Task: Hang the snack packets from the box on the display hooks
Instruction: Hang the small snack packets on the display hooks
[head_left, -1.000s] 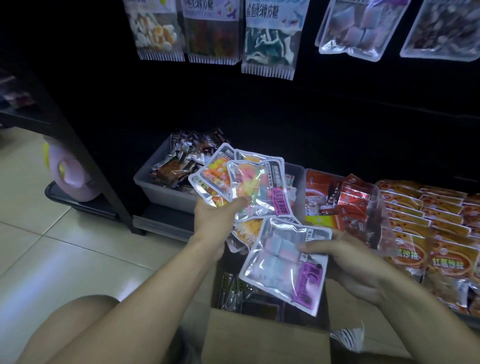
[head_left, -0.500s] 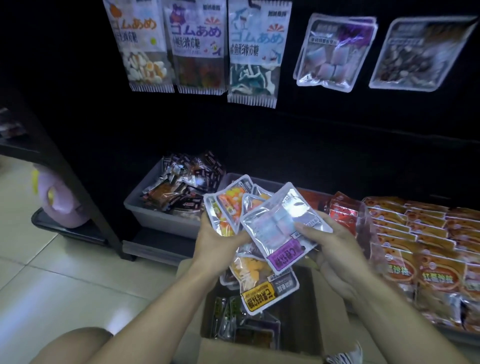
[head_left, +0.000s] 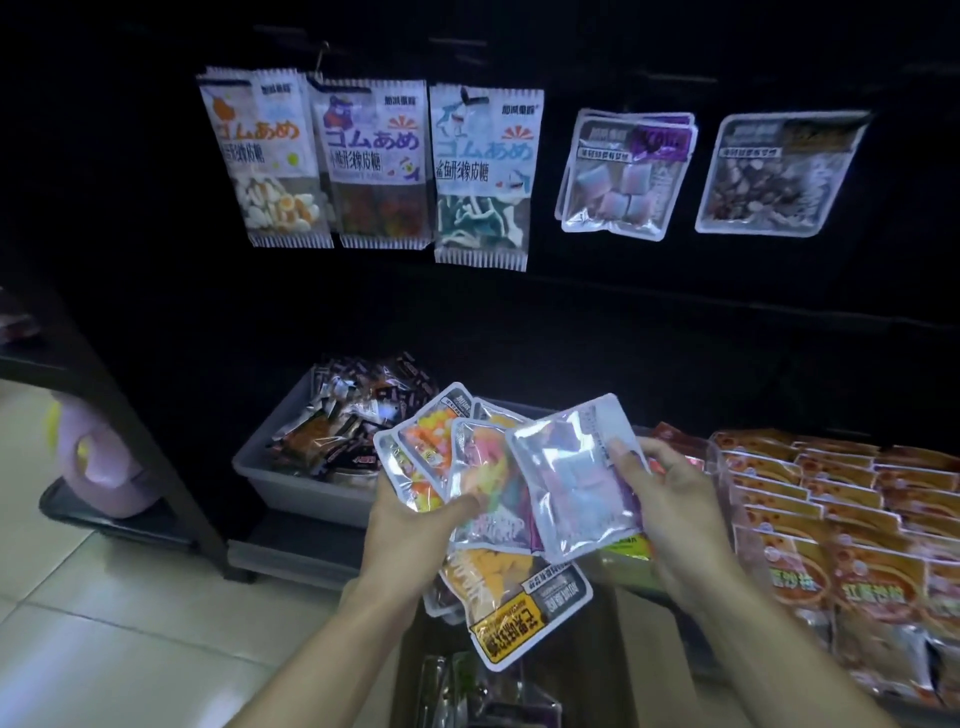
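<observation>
Left hand (head_left: 410, 525) grips a fanned bunch of packets (head_left: 467, 467), thumb pressed across their fronts, held over the open cardboard box (head_left: 644, 634). Right hand (head_left: 670, 514) pinches one clear packet of pale purple sweets (head_left: 571, 478) at its right edge, thumb on top, fingers behind; it overlaps the fan. A yellow packet (head_left: 519, 597) dangles below the bunch. Up on the dark wall, five kinds of packet hang in a row, a matching purple one (head_left: 623, 176) among them. Grey bin (head_left: 291, 478) to the left.

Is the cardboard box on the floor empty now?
No. The open box still has dark packets lying at its bottom, seen below the hands.
</observation>
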